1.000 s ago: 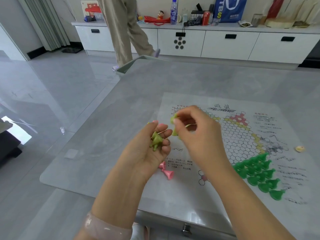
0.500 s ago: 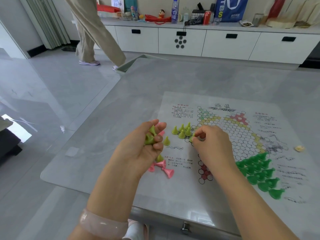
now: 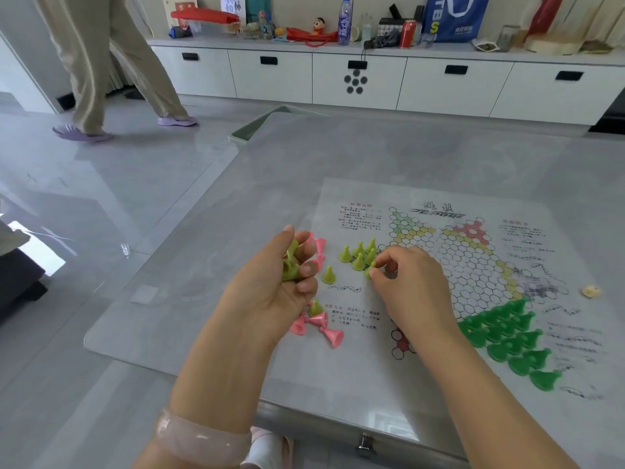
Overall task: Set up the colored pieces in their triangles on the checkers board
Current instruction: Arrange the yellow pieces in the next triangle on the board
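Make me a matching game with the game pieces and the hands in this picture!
Things:
1. dark green pieces
2. pink pieces
3. left hand
4. right hand

States:
A. lying tipped over beside the board
B. pinching one yellow-green piece on the board
C. standing in a filled triangle
D. holding a bunch of yellow-green pieces

Pairs: 1-C, 2-A, 3-D, 4-B

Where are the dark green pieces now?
In the head view, the dark green pieces fill the board's lower-right triangle, right of the right hand.
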Tool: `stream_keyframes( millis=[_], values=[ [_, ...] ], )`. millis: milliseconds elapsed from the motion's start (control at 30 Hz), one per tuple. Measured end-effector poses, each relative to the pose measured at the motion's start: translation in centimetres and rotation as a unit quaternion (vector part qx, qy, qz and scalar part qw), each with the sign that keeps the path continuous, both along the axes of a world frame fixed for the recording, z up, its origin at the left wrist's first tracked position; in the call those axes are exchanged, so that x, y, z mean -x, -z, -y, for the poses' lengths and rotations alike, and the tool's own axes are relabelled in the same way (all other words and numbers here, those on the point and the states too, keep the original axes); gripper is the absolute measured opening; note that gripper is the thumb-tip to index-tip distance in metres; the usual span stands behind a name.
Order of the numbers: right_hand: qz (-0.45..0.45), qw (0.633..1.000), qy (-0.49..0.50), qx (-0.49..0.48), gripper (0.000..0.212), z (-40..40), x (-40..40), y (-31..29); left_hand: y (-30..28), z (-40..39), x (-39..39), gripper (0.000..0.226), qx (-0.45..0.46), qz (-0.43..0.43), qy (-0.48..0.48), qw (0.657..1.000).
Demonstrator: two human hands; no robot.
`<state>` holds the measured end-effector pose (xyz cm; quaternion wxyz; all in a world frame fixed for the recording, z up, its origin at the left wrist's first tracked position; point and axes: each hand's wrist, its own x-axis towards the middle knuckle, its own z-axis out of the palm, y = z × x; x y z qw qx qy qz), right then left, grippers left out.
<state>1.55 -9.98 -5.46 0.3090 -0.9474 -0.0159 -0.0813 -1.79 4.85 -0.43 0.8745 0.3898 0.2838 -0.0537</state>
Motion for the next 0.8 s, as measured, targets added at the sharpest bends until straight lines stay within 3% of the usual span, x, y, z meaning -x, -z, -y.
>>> stream_keyframes(
  millis=[633,800],
  values=[
    [0.015,1.000,-0.005,-0.009,0.006,0.7,0.1,-1.1,0.2,-0.2,-0.1,0.030,0.073,0.014,0.004,0.997],
    [0.077,0.994,-0.030,-0.070,0.007,1.0,0.3,-3.2,0.2,0.3,-0.1,0.013,0.029,0.043,0.044,0.998]
  ],
)
